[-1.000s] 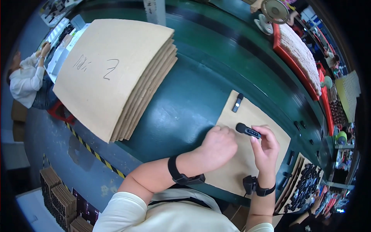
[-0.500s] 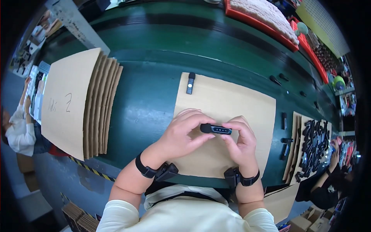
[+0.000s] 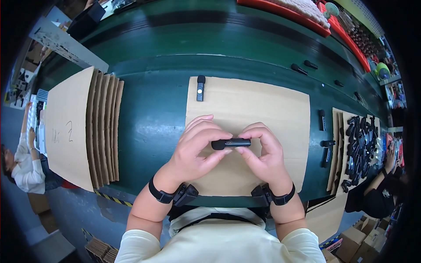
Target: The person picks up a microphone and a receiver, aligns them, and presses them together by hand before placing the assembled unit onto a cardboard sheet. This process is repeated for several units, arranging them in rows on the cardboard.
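Centrally, a black microphone (image 3: pixel 239 143) sits level between both hands, above a tan cardboard sheet (image 3: pixel 263 105) on the green worktop (image 3: pixel 149 122). Left hand (image 3: pixel 189 151): thumb and fingers nearly closed, pinching near the dark rounded head. Right hand (image 3: pixel 266 151): similar narrow pinch, toward the body's far end. Likely light and stiff; body probably a little slippery, head perhaps soft foam. Best hold looks to be the straight body, sparing the tip.

Materials: body slim, smooth, faintly glossy; head matte, bulbous. Second microphone (image 3: pixel 200 89) lies at the sheet's upper left corner, pale round spot on it. Left, stacked cardboard (image 3: pixel 68 131), edges ridged. Right, jumbled dark pile (image 3: pixel 359 149) on more cardboard.
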Demonstrator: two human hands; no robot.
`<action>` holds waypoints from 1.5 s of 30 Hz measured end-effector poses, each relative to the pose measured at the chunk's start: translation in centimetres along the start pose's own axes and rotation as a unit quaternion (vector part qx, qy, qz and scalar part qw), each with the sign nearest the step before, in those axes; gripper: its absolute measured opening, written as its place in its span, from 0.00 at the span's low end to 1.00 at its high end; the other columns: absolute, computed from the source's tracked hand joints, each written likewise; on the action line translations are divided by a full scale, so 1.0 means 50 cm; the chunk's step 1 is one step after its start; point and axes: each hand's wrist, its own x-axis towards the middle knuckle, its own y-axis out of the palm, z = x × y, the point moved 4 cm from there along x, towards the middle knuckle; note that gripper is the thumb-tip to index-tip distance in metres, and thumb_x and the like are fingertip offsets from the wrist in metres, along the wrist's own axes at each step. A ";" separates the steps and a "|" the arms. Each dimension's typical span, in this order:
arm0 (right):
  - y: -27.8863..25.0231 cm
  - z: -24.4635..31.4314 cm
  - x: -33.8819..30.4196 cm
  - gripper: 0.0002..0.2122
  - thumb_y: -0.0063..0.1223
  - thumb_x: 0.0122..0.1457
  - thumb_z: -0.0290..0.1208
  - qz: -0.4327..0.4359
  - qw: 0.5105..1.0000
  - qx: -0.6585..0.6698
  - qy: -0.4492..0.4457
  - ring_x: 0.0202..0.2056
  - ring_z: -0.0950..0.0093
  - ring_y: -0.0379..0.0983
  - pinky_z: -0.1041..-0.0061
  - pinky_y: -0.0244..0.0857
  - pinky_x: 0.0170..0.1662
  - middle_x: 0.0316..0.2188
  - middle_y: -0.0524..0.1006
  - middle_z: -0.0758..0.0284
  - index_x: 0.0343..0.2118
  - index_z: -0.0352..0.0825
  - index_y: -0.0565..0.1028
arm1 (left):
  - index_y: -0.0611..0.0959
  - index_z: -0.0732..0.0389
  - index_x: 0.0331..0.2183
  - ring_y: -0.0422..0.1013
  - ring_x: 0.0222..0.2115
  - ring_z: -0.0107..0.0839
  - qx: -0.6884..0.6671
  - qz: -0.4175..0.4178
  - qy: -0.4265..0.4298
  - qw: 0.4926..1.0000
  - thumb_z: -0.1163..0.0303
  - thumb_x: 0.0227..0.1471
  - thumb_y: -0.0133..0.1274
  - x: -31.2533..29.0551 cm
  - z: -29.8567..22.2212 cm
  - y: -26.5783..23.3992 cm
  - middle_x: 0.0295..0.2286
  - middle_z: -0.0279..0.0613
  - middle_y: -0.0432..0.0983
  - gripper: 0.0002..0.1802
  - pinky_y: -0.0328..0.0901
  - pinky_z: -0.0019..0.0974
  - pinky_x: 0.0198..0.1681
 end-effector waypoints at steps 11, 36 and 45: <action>0.009 0.039 0.007 0.12 0.60 0.49 0.16 -0.018 0.995 -0.048 -0.091 0.38 0.66 0.75 0.70 0.69 0.44 0.36 0.77 0.57 0.38 0.28 0.75 | 0.81 0.60 0.33 0.71 0.38 0.41 0.079 0.014 0.008 0.997 0.73 0.38 0.65 0.000 0.008 0.005 0.36 0.40 0.75 0.15 0.62 0.47 0.51; 0.075 -0.031 0.150 0.11 0.60 0.47 0.21 0.142 0.910 -0.368 -0.129 0.43 0.61 0.73 0.66 0.70 0.44 0.43 0.74 0.61 0.36 0.32 0.75 | 0.80 0.63 0.30 0.69 0.42 0.42 0.313 0.044 -0.096 0.944 0.76 0.42 0.53 -0.026 0.041 0.006 0.40 0.48 0.73 0.08 0.66 0.41 0.45; 0.081 -0.054 0.191 0.11 0.60 0.49 0.23 0.121 0.912 -0.377 -0.107 0.43 0.61 0.73 0.66 0.70 0.44 0.43 0.73 0.61 0.36 0.32 0.75 | 0.81 0.64 0.36 0.68 0.46 0.43 0.307 0.079 -0.126 0.940 0.77 0.41 0.55 -0.025 0.046 0.009 0.44 0.48 0.73 0.14 0.66 0.42 0.48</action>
